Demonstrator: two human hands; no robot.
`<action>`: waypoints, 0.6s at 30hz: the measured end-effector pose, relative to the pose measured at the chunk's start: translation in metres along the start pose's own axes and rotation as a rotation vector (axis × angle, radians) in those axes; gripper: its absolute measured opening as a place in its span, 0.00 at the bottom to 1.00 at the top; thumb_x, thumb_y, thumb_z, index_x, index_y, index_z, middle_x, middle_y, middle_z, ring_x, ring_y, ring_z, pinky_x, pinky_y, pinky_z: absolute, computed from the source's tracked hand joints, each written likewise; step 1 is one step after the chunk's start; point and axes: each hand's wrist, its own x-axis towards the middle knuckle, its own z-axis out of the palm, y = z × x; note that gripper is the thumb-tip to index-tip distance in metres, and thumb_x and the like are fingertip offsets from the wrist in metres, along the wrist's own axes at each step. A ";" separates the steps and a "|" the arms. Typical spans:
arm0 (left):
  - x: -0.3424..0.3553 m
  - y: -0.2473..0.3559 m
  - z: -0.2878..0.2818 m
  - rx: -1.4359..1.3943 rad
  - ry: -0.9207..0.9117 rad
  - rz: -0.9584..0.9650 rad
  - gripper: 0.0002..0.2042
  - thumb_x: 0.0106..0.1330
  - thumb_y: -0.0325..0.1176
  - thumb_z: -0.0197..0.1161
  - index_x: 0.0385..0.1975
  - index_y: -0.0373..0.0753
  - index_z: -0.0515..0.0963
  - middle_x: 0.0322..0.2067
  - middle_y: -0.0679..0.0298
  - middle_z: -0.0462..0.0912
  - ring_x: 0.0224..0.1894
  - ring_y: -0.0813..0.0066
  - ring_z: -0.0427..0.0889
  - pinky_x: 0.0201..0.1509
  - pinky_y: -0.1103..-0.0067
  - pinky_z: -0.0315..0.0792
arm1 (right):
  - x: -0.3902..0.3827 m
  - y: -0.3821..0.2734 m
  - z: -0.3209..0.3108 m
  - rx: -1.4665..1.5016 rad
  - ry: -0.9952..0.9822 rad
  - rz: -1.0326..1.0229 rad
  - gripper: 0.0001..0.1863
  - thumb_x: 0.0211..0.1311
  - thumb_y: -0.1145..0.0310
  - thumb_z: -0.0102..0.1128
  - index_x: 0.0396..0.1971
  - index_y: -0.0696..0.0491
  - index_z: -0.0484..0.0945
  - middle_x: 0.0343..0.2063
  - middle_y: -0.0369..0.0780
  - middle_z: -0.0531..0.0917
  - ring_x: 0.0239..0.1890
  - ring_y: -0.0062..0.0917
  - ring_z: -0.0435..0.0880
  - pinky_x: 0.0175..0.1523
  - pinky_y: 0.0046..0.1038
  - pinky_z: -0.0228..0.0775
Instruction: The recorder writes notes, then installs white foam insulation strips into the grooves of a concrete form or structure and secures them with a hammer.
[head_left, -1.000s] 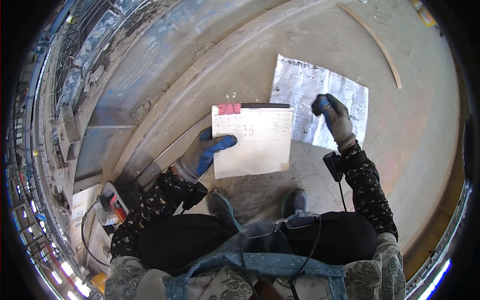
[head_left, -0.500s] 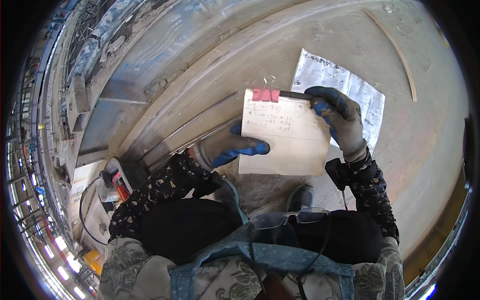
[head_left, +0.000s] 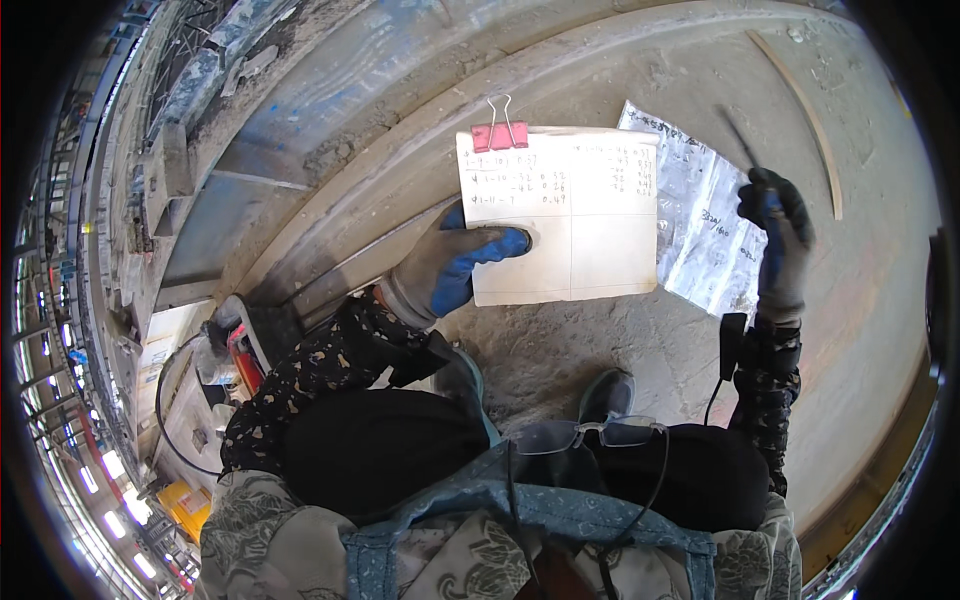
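A pad of cream paper (head_left: 565, 255) with handwritten rows is held up in front of me. A pink binder clip (head_left: 500, 136) with its wire arms raised grips the pad's upper left edge. My left hand (head_left: 440, 265), in a grey and blue glove, is closed on the pad's left edge, thumb across its face, the other fingers hidden behind. Off to the right, my right hand (head_left: 782, 230), gloved too, is closed around a thin dark pen-like stick (head_left: 738, 136) that points up and left. It is apart from the pad.
A creased whitish sheet (head_left: 705, 225) with handwriting lies on the dusty surface, partly behind the pad. A thin curved wooden strip (head_left: 805, 120) lies beyond it. Eyeglasses (head_left: 585, 434) hang over my lap. At left stands an open container (head_left: 250, 350) with red items, near a black cable (head_left: 165, 410).
My right hand has moved right, away from the pad, carrying the dark stick. The pad has shifted up and a little left in my left hand, showing more writing.
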 end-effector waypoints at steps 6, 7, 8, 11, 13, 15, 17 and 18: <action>0.003 -0.005 0.005 0.159 -0.011 0.060 0.16 0.61 0.24 0.58 0.50 0.33 0.72 0.43 0.62 0.79 0.44 0.77 0.77 0.51 0.80 0.72 | -0.013 -0.023 0.015 0.004 0.058 -0.100 0.21 0.66 0.66 0.48 0.55 0.61 0.69 0.25 0.37 0.78 0.28 0.19 0.75 0.37 0.22 0.68; 0.001 -0.004 0.003 0.231 -0.012 0.088 0.16 0.61 0.24 0.58 0.50 0.34 0.72 0.42 0.62 0.79 0.44 0.77 0.77 0.50 0.80 0.72 | -0.014 -0.024 0.022 0.012 0.054 -0.099 0.21 0.66 0.66 0.48 0.55 0.61 0.69 0.25 0.37 0.78 0.28 0.19 0.75 0.37 0.22 0.68; -0.001 -0.004 0.002 0.236 -0.005 0.089 0.16 0.61 0.24 0.58 0.50 0.34 0.72 0.42 0.62 0.79 0.44 0.77 0.77 0.50 0.80 0.72 | -0.016 -0.028 0.033 0.115 0.107 -0.079 0.20 0.66 0.67 0.48 0.55 0.61 0.69 0.26 0.38 0.79 0.29 0.20 0.76 0.40 0.22 0.69; -0.003 -0.003 0.004 0.120 0.040 0.000 0.17 0.61 0.25 0.59 0.51 0.34 0.71 0.42 0.62 0.79 0.45 0.76 0.77 0.50 0.80 0.72 | -0.017 -0.035 0.047 0.233 0.156 -0.164 0.20 0.66 0.66 0.47 0.54 0.60 0.69 0.30 0.40 0.80 0.33 0.22 0.78 0.44 0.24 0.71; 0.001 -0.004 0.010 0.069 0.021 -0.027 0.18 0.61 0.25 0.59 0.51 0.34 0.71 0.43 0.61 0.79 0.45 0.76 0.78 0.51 0.79 0.72 | -0.016 -0.040 0.042 0.242 0.156 -0.270 0.19 0.66 0.66 0.47 0.53 0.60 0.70 0.32 0.41 0.80 0.35 0.23 0.78 0.46 0.25 0.71; 0.002 -0.001 0.018 0.047 0.009 -0.017 0.19 0.61 0.24 0.58 0.53 0.33 0.70 0.45 0.60 0.78 0.46 0.74 0.78 0.51 0.78 0.72 | -0.014 -0.045 0.020 0.369 -0.110 -0.421 0.20 0.68 0.64 0.45 0.53 0.61 0.70 0.33 0.41 0.80 0.36 0.24 0.79 0.47 0.27 0.72; 0.006 -0.002 0.017 0.013 0.030 -0.015 0.21 0.60 0.22 0.57 0.55 0.32 0.68 0.48 0.58 0.77 0.47 0.70 0.78 0.51 0.75 0.73 | -0.011 -0.047 0.002 0.357 -0.189 -0.469 0.22 0.69 0.60 0.43 0.54 0.61 0.68 0.32 0.41 0.80 0.34 0.25 0.79 0.47 0.30 0.73; 0.004 0.001 0.010 -0.001 0.064 -0.017 0.21 0.60 0.22 0.57 0.55 0.32 0.68 0.48 0.57 0.77 0.47 0.69 0.78 0.51 0.74 0.74 | -0.011 -0.051 0.002 0.340 -0.089 -0.497 0.23 0.69 0.58 0.43 0.54 0.61 0.67 0.31 0.41 0.80 0.33 0.25 0.79 0.46 0.30 0.73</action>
